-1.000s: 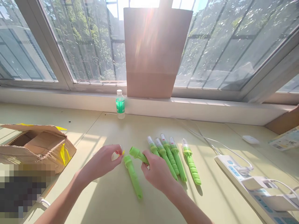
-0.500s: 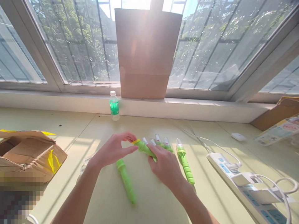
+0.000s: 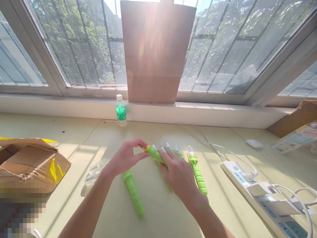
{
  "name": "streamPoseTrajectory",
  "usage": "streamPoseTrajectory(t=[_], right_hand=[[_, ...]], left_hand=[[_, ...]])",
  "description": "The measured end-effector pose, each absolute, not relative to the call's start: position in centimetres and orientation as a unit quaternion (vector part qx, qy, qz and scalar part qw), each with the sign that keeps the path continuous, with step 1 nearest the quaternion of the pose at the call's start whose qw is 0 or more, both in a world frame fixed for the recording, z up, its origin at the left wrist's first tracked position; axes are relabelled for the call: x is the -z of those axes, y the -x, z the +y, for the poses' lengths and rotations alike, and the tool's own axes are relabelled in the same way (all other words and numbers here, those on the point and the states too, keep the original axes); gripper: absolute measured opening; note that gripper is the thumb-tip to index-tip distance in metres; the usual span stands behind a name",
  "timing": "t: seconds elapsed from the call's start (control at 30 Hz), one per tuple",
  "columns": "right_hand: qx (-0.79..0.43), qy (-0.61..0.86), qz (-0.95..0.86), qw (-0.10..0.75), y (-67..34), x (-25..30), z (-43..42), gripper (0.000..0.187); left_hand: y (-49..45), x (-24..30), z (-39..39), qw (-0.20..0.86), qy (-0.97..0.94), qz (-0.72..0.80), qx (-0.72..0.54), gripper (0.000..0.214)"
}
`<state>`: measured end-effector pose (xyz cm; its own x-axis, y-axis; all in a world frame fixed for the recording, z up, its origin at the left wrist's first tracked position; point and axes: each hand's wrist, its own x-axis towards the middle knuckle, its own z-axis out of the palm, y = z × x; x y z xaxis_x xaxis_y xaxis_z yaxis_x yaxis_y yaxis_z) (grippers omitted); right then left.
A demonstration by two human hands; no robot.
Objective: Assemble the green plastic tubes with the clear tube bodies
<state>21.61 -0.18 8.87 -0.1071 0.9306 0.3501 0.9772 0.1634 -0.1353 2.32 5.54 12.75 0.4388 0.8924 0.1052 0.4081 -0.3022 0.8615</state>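
My right hand point(image 3: 178, 175) grips a green ribbed plastic handle point(image 3: 156, 154), holding it tilted above the table. My left hand point(image 3: 127, 157) pinches a small yellow ring point(image 3: 146, 148) at the top end of that handle. A second bare green handle point(image 3: 133, 193) lies on the table below my hands. Behind my right hand lies a row of several finished green pieces with clear caps; the rightmost piece point(image 3: 196, 169) is in full view, the others are partly hidden.
A torn cardboard box point(image 3: 29, 165) sits at the left, with clear plastic caps point(image 3: 95, 170) beside it. A green-labelled water bottle point(image 3: 121, 110) and a brown paper bag point(image 3: 155, 53) stand by the window sill. A white power strip point(image 3: 262, 198) with cables lies at the right.
My left hand carried the yellow ring from the table up to the top of the handle held in my right hand. Both hands rose and moved together; the view shifted slightly.
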Motion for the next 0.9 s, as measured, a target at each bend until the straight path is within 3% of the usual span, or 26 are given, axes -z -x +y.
streamPoseTrajectory(t=[0.53,0.7,0.9], right_hand=[[0.01,0.624,-0.744,0.238,-21.69,-8.84,-0.26,0.039],[-0.013,0.616,-0.746,0.252,-21.67,-8.98,-0.42,0.04],[-0.092,0.588,-0.743,0.304,-21.84,-9.31,-0.48,0.039]], left_hand=[[-2.02,-12.53,5.63,0.323,-0.796,0.39,-0.33,0.013],[-2.04,-12.47,5.57,0.32,-0.797,0.388,-0.335,0.029],[-2.7,-12.4,5.29,0.301,-0.791,0.385,-0.367,0.022]])
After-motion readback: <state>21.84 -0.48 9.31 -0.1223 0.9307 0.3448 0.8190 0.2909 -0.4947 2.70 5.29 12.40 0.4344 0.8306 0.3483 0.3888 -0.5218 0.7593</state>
